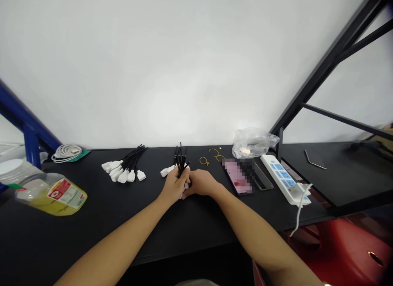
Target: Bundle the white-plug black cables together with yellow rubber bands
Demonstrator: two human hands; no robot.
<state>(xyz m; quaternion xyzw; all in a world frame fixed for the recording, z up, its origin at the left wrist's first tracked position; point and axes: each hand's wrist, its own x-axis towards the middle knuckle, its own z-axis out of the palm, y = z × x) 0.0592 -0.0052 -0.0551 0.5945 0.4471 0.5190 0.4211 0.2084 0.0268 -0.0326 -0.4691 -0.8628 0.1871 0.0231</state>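
Observation:
Both hands meet above the black table [147,220]. My left hand [174,183] is closed around a bundle of short black cables [183,165] with white connectors, the cable ends pointing up. My right hand [201,182] presses against the same bundle from the right, fingers curled over the white connectors, which are mostly hidden. Just behind the hands lie a few loose cables with white connectors [167,171]. Farther left is a spread-out pile of the same cables [123,175]. Thin yellow ties [204,160] lie behind my right hand.
On the right are a phone with a pink screen [235,175], a second phone [264,177], a white power strip [284,177] and a clear plastic bag [253,142]. At left stand an oil bottle [58,196] and a coiled white cable [68,152]. Metal frames flank the table.

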